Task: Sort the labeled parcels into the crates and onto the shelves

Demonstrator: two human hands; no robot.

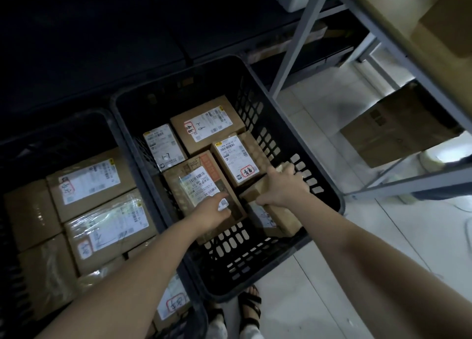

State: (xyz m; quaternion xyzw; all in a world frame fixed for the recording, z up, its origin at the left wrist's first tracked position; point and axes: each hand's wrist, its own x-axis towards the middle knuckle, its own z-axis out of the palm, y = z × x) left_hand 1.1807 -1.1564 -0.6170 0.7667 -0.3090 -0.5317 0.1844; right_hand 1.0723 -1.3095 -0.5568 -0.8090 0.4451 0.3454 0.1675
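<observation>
Our right grip [283, 185] clasps the small parcel [281, 218] in the crate [224, 267]'s near right corner. We should seat it flat while our left grip [214, 212], holding nothing, steadies the centre parcel [199, 183] with one fingertip.

- Floor [332, 300]: pale tiles, lit at right, dark at left.
- Left crate [63, 126] and right crate [293, 129]: dark, slatted, standing side by side on the floor.
- Shelf frame [288, 65]: grey metal, just right of the crates.
- Cardboard box [398, 132]: brown, under the frame.
- Feet [251, 308]: in sandals, beside the crates.
</observation>
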